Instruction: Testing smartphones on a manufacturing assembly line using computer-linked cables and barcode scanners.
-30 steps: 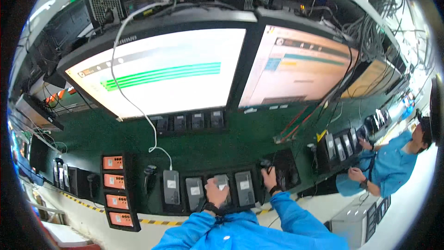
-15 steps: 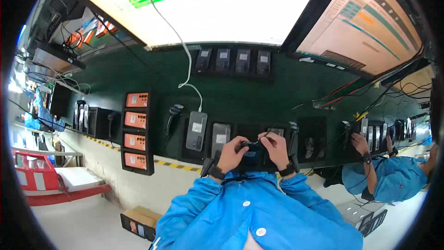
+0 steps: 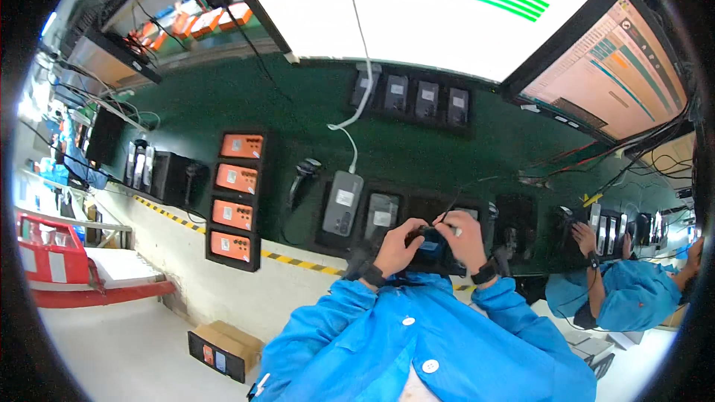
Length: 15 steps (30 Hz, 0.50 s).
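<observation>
My left hand [image 3: 401, 249] is closed around the left side of a dark phone [image 3: 431, 248], held low in front of my chest with a faint bluish screen. At the phone's upper edge, my right hand [image 3: 465, 241] pinches its fingers together, where a thin dark cable [image 3: 455, 197] runs down to the fingertips. The fingers hide the cable's end. Just left of my hands, a grey phone [image 3: 343, 204] with a white cable [image 3: 354, 155] plugged into its top lies in a black tray. Another dark phone [image 3: 383, 211] lies beside it.
Orange phones [image 3: 237, 178] fill a black tray at left, near a handheld scanner [image 3: 304, 173]. Several dark phones [image 3: 427, 99] stand below a large monitor [image 3: 439, 18]; a second monitor [image 3: 614, 67] is at right. A co-worker [image 3: 614, 290] handles devices there. Striped tape [image 3: 302, 261] marks the bench edge.
The view has swung left, so the bench things appear farther right. Both hands stay at the phone, with the right fingers shifted slightly at its upper edge.
</observation>
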Available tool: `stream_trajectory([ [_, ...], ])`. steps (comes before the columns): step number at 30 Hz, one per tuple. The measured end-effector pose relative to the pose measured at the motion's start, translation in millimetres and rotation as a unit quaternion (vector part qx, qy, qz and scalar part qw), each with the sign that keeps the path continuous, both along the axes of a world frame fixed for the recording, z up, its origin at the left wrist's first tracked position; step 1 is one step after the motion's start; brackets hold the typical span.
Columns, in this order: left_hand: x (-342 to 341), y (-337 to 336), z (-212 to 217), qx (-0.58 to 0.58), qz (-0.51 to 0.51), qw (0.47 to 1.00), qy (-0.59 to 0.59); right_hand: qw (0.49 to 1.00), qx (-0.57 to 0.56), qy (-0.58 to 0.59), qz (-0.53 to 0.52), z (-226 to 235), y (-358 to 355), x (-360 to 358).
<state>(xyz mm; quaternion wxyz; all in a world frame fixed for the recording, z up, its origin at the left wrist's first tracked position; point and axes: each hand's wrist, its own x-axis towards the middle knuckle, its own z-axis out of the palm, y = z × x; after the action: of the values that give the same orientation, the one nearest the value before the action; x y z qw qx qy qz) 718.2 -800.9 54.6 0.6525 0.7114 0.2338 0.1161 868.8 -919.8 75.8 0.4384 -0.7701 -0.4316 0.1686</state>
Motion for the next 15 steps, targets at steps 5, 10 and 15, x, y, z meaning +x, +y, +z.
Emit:
stream_trajectory([
  [5, -15, 75, -48, 0.359, 0.231, 0.899, 0.1, 0.994, -0.082, -0.01, -0.068, -79, 39, 76],
  [10, -21, 110, -55, 0.386, 0.264, 0.825, 0.317, 0.951, 0.018, -0.191, -0.244, -84, 65, 16],
  [15, -47, 124, -93, 0.225, 0.243, 0.942, 0.058, 0.989, 0.043, 0.122, -0.071, -96, 107, -43],
])
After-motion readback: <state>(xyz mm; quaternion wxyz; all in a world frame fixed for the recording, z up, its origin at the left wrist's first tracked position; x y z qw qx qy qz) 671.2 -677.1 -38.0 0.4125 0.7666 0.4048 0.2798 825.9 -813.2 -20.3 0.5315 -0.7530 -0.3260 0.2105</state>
